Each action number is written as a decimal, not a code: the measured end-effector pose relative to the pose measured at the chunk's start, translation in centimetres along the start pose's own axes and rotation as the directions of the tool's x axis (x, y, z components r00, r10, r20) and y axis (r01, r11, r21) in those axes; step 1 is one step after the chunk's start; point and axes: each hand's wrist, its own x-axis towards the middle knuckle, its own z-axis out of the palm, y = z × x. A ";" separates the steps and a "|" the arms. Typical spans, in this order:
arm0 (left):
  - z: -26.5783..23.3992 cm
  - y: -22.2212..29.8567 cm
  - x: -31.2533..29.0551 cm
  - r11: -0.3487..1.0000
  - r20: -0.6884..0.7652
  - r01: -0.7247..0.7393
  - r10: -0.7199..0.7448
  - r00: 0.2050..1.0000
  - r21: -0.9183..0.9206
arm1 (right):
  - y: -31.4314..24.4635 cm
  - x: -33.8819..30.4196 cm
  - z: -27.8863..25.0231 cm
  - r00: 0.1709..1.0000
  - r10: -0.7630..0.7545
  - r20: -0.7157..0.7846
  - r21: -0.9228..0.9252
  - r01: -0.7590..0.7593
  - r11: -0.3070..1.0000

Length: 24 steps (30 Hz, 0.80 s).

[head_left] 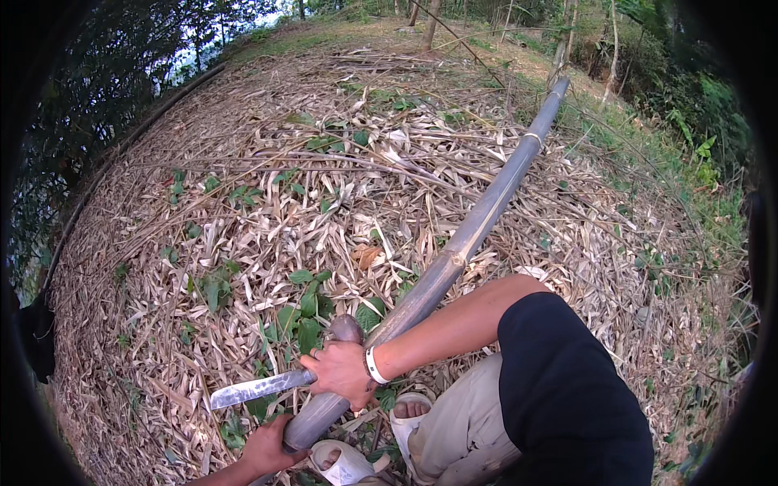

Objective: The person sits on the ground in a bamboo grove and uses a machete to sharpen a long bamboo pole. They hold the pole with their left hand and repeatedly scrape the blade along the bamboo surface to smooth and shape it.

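A long grey-brown bamboo pole [421,296] runs from near my feet up to the far right, lying over dry leaves. My right hand [344,374] is closed on the grip of a machete [258,389] and rests across the pole near its close end. The machete's pale, marked blade points left over the leaf litter. At the pole's near end, my left hand [270,448] has its fingers wrapped around the cut rim. Just beyond my right hand shows a rounded brown wooden end [347,328]; the rest of that piece is hidden.
Dry leaves [267,211] cover the slope, with small green plants [306,312] beside the pole. My sandalled feet [412,407] are right of the near end. A dark line [138,134] curves along the left. Thin trunks [563,36] stand at the far right.
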 end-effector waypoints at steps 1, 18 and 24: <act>1.0 -0.1 2.1 0.998 0.040 0.026 -0.023 0.999 -0.060 | 0.3 -0.5 0.2 1.000 0.000 -0.012 -0.014 0.000 1.000; 3.2 2.9 1.9 0.969 -0.176 0.232 -0.214 0.961 0.086 | 1.1 -23.3 -3.3 0.548 0.818 -0.177 0.265 -0.774 0.576; 3.7 4.0 1.2 0.956 -0.243 0.284 -0.259 0.935 0.076 | -1.0 -31.5 -0.7 0.359 0.887 -0.290 0.100 -0.911 0.401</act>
